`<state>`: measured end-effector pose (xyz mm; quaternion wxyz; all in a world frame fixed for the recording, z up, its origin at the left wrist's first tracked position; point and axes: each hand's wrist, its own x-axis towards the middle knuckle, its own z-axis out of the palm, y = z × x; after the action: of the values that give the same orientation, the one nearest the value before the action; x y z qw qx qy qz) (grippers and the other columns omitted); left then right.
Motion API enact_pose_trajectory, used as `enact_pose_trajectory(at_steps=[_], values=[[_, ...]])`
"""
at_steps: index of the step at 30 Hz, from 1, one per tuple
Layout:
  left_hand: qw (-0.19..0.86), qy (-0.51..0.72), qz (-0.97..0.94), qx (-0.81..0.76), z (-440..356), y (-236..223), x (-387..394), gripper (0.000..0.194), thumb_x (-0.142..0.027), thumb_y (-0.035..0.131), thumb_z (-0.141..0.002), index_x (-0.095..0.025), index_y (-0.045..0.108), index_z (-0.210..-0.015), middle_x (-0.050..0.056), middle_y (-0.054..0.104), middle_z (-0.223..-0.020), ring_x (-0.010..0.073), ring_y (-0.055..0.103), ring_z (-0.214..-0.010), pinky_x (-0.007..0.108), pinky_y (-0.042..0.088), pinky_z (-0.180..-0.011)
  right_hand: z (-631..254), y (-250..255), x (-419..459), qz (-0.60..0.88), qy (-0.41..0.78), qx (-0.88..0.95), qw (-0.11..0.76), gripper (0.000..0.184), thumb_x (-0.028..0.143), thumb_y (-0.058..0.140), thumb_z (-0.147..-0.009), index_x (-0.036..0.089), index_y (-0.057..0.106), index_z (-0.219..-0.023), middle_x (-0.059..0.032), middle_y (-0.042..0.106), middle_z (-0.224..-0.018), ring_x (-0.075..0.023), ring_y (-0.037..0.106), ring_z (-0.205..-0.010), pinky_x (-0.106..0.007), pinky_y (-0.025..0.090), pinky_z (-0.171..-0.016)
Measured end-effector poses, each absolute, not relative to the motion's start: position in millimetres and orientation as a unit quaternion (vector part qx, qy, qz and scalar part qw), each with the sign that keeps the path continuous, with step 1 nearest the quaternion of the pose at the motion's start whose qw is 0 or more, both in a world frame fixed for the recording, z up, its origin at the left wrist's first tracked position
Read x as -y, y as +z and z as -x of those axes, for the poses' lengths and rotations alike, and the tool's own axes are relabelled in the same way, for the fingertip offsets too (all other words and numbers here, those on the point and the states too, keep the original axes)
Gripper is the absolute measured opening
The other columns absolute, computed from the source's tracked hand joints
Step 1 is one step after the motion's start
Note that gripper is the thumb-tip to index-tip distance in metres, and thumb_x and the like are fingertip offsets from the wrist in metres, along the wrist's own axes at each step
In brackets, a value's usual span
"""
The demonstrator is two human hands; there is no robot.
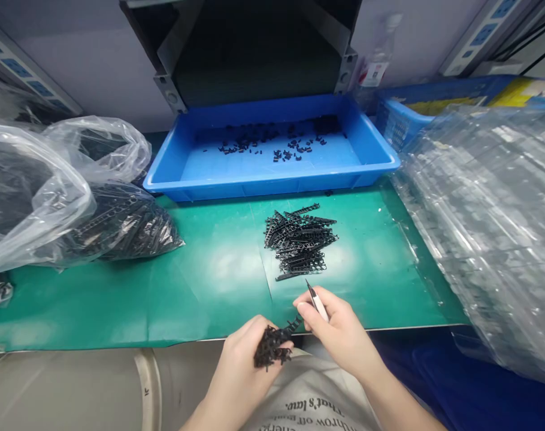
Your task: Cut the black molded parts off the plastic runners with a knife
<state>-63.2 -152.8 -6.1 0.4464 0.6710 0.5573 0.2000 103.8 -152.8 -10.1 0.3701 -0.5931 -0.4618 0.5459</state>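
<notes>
On my far left, see-through plastic bags [129,227] bulge with black strips; they overlap, so I cannot count them. One blue tray [272,187] lies lengthwise across the back of the green table [218,269], with small black pieces scattered inside, too many to count.

At the near edge, my left hand [236,368] is closed around a bunch of black strips [269,347], its number hidden by crowding. One strip [293,325] juts from it, its long axis slanting away and rightward, its far end beside my right fingertips. Straight beyond my hands, nearer the right one, is one loose pile of black strips [299,242], uncountable, most lying roughly side to side.

My right hand [342,335] pinches one slim tool [318,304], white-bodied, its dark tip pointing away and slightly left, towards the pile. Farther right are one bottle [374,72] behind the tray, a blue basket [400,117], and layered see-through plastic trays [492,227] whose number I cannot tell.
</notes>
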Motion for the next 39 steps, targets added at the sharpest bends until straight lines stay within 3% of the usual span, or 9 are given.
enact_pose_trajectory(at_steps=[4,7,11,14,17,24,39], values=[[0.672,0.232,-0.464,-0.529,60.0,-7.3,143.7,0.023,-0.028,0.070,-0.056,-0.017,0.056,-0.071,-0.002,0.055,-0.061,0.0090,0.043,-0.049,0.019,0.033,-0.045,-103.6,-2.8,154.0,0.558,0.573,0.482,0.358,0.016,0.031,0.049,-0.079,0.018,0.054,-0.070,0.0032,0.050,-0.055,-0.0113,0.046,-0.050,-0.022,0.038,-0.049],[0.760,0.213,-0.395,-0.470,51.3,-5.6,138.9,0.024,-0.028,0.071,-0.055,-0.015,0.058,-0.071,-0.001,0.056,-0.060,0.0050,0.036,-0.041,0.018,0.026,-0.037,-101.6,-2.9,157.1,0.529,0.599,0.461,0.387,0.013,0.029,0.048,-0.079,0.018,0.052,-0.073,0.0028,0.053,-0.056,-0.0118,0.050,-0.050,-0.022,0.042,-0.050],[0.753,0.231,-0.319,-0.528,39.1,2.4,141.1,0.023,-0.027,0.068,-0.060,-0.014,0.052,-0.070,-0.003,0.053,-0.052,0.0024,0.033,-0.037,0.015,0.017,-0.034,-107.8,-8.5,163.3,0.564,0.511,0.518,0.390,0.021,0.029,0.044,-0.084,0.018,0.055,-0.098,0.0008,0.058,-0.065,-0.0147,0.055,-0.059,-0.026,0.046,-0.057],[0.749,0.277,-0.266,-0.539,38.5,2.1,140.9,0.031,-0.032,0.070,-0.059,-0.014,0.051,-0.077,-0.005,0.051,-0.052,0.0010,0.031,-0.038,0.013,0.013,-0.035,-115.9,-10.7,169.4,0.563,0.449,0.606,0.337,0.033,0.031,0.035,-0.090,0.018,0.050,-0.117,-0.0029,0.064,-0.080,-0.0171,0.059,-0.071,-0.030,0.049,-0.066],[0.757,0.287,-0.259,-0.527,42.4,-5.5,139.4,0.038,-0.035,0.071,-0.058,-0.013,0.052,-0.082,-0.005,0.049,-0.052,0.0004,0.030,-0.037,0.013,0.013,-0.034,-118.7,-8.5,174.4,0.552,0.401,0.680,0.269,0.035,0.025,0.031,-0.093,0.020,0.046,-0.125,-0.0057,0.064,-0.099,-0.0185,0.061,-0.085,-0.031,0.049,-0.073],[0.744,0.277,-0.287,-0.536,43.3,-11.1,140.3,0.036,-0.037,0.071,-0.059,-0.013,0.052,-0.078,-0.008,0.044,-0.047,0.0005,0.026,-0.037,0.014,0.014,-0.035,-113.9,-1.9,176.4,0.558,0.276,0.753,0.215,0.037,0.023,0.029,-0.093,0.016,0.049,-0.123,-0.0054,0.065,-0.082,-0.0191,0.060,-0.068,-0.029,0.048,-0.055],[0.736,0.291,-0.299,-0.533,40.3,-18.7,142.3,0.032,-0.037,0.068,-0.064,-0.015,0.049,-0.078,-0.013,0.026,-0.040,0.0014,0.015,-0.039,0.018,0.012,-0.038,-105.5,-8.9,180.1,0.580,0.196,0.759,0.220,0.039,0.022,0.024,-0.095,0.012,0.053,-0.119,-0.0047,0.063,-0.073,-0.0167,0.059,-0.057,-0.026,0.041,-0.045]])
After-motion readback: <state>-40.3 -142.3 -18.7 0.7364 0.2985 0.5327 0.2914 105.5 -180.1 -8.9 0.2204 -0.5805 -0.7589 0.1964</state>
